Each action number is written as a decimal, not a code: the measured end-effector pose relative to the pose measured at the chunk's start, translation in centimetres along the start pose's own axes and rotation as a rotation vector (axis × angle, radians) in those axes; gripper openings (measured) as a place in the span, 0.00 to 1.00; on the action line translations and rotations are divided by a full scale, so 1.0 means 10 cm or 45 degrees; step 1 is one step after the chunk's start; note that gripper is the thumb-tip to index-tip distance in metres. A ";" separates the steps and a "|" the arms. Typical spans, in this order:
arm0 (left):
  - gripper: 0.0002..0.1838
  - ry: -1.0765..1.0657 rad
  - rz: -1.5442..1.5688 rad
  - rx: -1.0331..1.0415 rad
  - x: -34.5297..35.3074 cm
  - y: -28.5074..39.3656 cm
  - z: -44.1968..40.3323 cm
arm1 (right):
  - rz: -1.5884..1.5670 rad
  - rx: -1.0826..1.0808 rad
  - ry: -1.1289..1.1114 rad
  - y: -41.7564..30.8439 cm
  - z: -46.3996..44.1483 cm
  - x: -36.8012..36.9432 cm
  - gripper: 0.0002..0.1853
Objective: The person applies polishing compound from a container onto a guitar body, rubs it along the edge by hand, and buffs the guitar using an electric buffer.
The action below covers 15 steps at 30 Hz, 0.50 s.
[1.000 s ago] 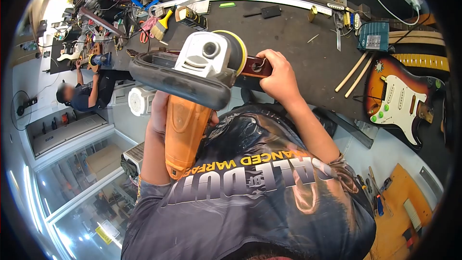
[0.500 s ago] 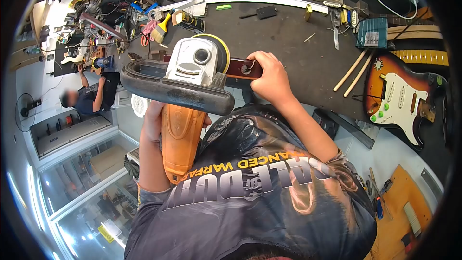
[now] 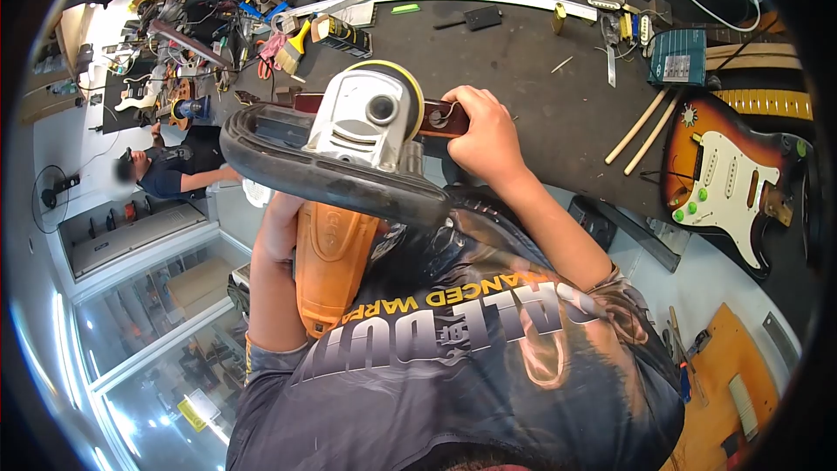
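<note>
Dark surface (image 3: 514, 52) stretching beyond the right fingers (image 3: 475, 98), sunburst electric guitar body (image 3: 731, 170) well to their right, two wooden sticks (image 3: 635, 129) in between, paintbrush (image 3: 293, 51) and black-and-yellow box (image 3: 344, 36) off to their left.

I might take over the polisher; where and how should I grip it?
Probably two-handed, from the wearer's side: one hand around its long orange body, as the left hand does, the other on the black loop handle, which juts from the metal head. Both grips avoid the yellow-edged pad.

Two hands (image 3: 488, 141), one orange polisher (image 3: 336, 266), two wooden sticks (image 3: 636, 127), one sunburst guitar body (image 3: 678, 164), one paintbrush (image 3: 292, 50)
</note>
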<state>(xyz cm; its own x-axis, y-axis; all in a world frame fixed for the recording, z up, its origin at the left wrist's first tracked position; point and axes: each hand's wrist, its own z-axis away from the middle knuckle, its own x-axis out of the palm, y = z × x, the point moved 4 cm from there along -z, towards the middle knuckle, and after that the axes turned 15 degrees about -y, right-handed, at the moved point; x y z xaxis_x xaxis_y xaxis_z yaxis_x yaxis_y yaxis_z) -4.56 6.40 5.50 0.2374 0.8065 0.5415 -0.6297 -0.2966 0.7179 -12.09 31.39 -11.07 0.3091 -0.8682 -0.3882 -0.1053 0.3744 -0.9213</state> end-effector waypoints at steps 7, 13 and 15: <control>0.41 0.100 -0.173 -0.054 -0.18 -0.09 0.04 | 0.012 -0.063 0.063 -0.04 0.01 -0.01 0.19; 0.41 0.207 -0.319 -0.085 -0.25 -0.11 0.10 | -0.006 -0.010 -0.007 -0.01 0.00 0.01 0.20; 0.43 0.184 -0.104 0.026 -0.15 -0.12 0.09 | -0.012 -0.003 0.001 0.01 -0.02 -0.01 0.21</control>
<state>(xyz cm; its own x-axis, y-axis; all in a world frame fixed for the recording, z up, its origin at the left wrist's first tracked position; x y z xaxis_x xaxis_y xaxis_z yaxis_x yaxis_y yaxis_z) -3.44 5.07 4.21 0.1774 0.8932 0.4133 -0.5969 -0.2362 0.7667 -12.32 31.41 -11.10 0.3093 -0.8720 -0.3793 -0.1042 0.3654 -0.9250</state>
